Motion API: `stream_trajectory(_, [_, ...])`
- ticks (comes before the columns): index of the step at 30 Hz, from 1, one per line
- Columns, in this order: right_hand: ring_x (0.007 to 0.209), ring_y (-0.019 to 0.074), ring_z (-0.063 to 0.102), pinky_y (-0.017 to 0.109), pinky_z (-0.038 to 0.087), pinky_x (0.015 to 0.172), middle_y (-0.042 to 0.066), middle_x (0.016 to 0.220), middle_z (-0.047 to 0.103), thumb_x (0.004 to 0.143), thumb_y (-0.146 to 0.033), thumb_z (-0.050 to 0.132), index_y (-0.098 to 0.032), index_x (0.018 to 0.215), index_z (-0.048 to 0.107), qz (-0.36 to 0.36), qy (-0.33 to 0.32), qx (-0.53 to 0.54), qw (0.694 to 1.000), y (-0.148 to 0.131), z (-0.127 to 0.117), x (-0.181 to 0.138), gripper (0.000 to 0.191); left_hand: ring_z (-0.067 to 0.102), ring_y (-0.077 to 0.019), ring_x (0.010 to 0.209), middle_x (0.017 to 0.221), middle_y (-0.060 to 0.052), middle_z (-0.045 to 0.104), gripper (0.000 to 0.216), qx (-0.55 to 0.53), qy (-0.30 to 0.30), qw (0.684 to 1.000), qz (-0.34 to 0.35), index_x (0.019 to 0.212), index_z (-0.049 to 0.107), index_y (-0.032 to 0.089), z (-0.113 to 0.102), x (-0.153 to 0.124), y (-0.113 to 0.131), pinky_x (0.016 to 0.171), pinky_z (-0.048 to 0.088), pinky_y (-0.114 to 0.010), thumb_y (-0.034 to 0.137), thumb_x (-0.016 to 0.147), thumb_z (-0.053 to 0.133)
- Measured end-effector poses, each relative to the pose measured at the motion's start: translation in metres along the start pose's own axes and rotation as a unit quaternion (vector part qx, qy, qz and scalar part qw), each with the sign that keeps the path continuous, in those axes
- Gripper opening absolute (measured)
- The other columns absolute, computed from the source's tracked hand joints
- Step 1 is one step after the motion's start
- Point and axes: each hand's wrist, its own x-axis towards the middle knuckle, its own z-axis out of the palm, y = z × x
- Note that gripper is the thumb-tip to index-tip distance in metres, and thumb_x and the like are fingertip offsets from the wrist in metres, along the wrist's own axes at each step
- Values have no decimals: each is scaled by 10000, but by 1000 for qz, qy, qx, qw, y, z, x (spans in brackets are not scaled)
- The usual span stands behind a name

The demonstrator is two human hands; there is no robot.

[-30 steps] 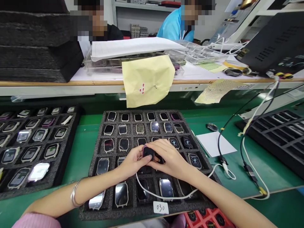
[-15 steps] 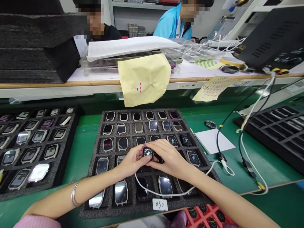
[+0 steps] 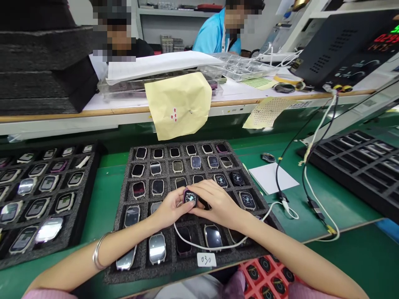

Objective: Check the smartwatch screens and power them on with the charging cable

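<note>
A smartwatch body (image 3: 190, 199) with a lit watch face and a purple edge is held between both hands, above a black foam tray (image 3: 199, 224). My left hand (image 3: 171, 207) grips it from the left, thumb at the lower part of the screen. Against its right side my right hand (image 3: 215, 204) is closed, fingers over the top edge. A white cable (image 3: 215, 248) loops from under the left hand across the tray toward the right. Rows of watch bodies sit in the tray's compartments, some with lit screens. My hands hide a few compartments.
Another foam tray of watches (image 3: 46, 195) lies at left, a third tray (image 3: 358, 162) at right. Connectors (image 3: 285, 203) and white paper (image 3: 274, 177) lie right of the middle tray. Below is a red tray (image 3: 258, 278). A shelf (image 3: 118, 114) with a power supply (image 3: 346, 54) runs behind; two people sit beyond.
The whole view has shifted slightly, bringing the power supply's lit digits into sight. Both hands keep the same hold on the smartwatch body.
</note>
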Motion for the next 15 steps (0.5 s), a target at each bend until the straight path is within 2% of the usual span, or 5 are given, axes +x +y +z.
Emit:
stream_trajectory(6, [917,252,580,419,461,797,122,1021,645,882,-336,625,-129,1208,512,-23,20,-27,999,-1,2,-4,403,608,-221,1015,1031,-85,680,317,20,2,1000,0,1079,590,149,1,-1,-2,901,442,-320,337,829,640])
stream_trajectory(15, [937,246,567,407,466,795,117,1042,625,872,-345,629,-146,1190,544,7,6,-29,1000,-4,0,-5,384,616,-215,967,1003,-80,677,351,13,-1,1000,-14,1095,582,151,2,-1,-2,869,450,-312,364,824,640])
